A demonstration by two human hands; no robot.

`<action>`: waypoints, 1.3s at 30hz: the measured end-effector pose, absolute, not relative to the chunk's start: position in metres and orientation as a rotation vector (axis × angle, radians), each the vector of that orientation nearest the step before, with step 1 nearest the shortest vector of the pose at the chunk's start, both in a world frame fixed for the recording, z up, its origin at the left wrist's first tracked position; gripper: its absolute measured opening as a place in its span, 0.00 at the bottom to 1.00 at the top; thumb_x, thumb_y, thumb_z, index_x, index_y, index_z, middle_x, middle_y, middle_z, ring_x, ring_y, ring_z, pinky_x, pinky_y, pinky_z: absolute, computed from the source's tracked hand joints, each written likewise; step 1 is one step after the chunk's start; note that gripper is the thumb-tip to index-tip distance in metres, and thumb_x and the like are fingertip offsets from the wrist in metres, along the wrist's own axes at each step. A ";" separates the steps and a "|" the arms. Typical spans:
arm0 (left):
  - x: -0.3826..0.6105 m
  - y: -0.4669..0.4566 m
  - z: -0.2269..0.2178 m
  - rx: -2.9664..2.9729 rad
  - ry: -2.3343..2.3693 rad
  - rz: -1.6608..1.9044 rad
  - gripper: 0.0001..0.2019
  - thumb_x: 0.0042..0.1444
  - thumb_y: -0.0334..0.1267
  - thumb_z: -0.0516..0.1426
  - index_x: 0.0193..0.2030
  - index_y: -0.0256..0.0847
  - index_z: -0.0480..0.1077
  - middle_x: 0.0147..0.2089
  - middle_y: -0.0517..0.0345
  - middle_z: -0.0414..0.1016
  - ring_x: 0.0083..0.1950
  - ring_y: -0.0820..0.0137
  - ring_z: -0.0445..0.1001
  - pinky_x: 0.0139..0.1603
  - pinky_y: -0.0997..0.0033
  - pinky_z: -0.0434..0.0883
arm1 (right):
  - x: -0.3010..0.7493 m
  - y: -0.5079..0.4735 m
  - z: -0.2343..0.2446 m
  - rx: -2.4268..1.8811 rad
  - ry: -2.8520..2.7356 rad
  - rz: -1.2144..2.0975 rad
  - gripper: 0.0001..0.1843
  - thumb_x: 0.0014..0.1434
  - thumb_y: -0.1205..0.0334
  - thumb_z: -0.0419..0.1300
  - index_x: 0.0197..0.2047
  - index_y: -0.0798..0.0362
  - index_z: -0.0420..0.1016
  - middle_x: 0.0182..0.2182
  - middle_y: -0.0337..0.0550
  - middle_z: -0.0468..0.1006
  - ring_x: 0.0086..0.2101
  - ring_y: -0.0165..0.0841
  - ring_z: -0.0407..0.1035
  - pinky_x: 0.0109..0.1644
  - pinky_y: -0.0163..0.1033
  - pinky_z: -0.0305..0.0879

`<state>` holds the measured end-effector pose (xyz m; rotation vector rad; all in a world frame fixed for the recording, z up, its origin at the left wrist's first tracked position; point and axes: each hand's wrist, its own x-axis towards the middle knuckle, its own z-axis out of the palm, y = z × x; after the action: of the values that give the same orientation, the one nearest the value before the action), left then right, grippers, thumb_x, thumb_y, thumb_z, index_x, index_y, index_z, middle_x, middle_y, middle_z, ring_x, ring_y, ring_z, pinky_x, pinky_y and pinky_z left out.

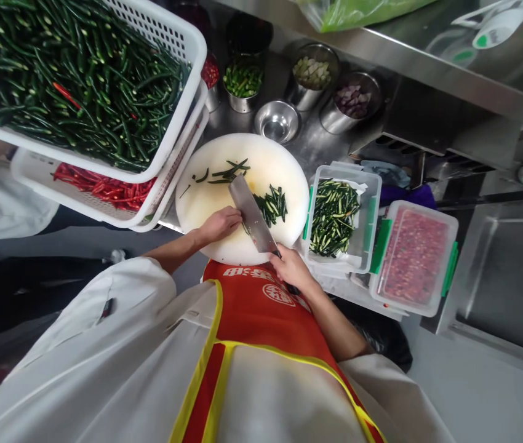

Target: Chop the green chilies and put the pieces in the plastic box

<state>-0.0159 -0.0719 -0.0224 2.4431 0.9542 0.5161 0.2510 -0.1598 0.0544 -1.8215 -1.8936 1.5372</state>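
Observation:
A round white cutting board (210,203) lies on the steel counter. My right hand (291,267) is closed round the handle of a cleaver (251,215), whose blade lies across the board. My left hand (219,224) rests curled at the blade's left side, fingers tucked; what they press on is hidden by the blade. A heap of cut green chilies (273,205) lies right of the blade. A few whole green chilies (229,172) lie at the board's far side.
A white basket of green chilies (77,80) sits stacked over a basket of red chilies (104,191) at left. A clear tub of sliced green chilies (335,215) and a tub of minced meat (411,255) stand right. Several steel bowls (276,121) line the back.

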 end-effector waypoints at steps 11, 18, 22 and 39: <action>-0.052 -0.001 -0.006 2.157 1.769 0.382 0.12 0.61 0.32 0.52 0.46 0.40 0.76 0.46 0.48 0.75 0.48 0.58 0.75 0.49 0.63 0.73 | 0.299 -0.174 0.083 -1.618 -2.068 1.649 0.13 0.65 0.53 0.52 0.39 0.50 0.74 0.30 0.40 0.79 0.31 0.36 0.73 0.36 0.36 0.63; -0.050 -0.034 0.001 2.275 1.441 0.230 0.10 0.59 0.31 0.54 0.43 0.39 0.76 0.44 0.49 0.75 0.44 0.61 0.75 0.45 0.64 0.73 | 0.298 -0.175 0.075 -1.787 -1.981 1.604 0.15 0.66 0.52 0.51 0.40 0.50 0.74 0.28 0.41 0.79 0.32 0.37 0.73 0.36 0.37 0.64; -0.028 -0.067 -0.005 2.361 1.097 0.345 0.11 0.66 0.34 0.51 0.44 0.39 0.76 0.47 0.48 0.75 0.50 0.63 0.73 0.53 0.64 0.73 | 0.293 -0.171 0.083 -1.847 -1.910 1.595 0.13 0.65 0.53 0.52 0.41 0.49 0.75 0.24 0.39 0.77 0.29 0.38 0.72 0.32 0.37 0.63; -0.017 -0.079 -0.027 2.326 1.041 0.525 0.15 0.69 0.40 0.49 0.44 0.40 0.76 0.48 0.47 0.77 0.50 0.65 0.74 0.54 0.63 0.73 | 0.281 -0.161 0.089 -1.815 -1.867 1.867 0.09 0.67 0.55 0.51 0.41 0.49 0.70 0.17 0.31 0.70 0.16 0.30 0.65 0.24 0.34 0.58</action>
<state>-0.0174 -0.0787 -0.0272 2.3255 1.0413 0.5254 0.2809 -0.1605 0.0888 -1.8154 -1.8673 1.8665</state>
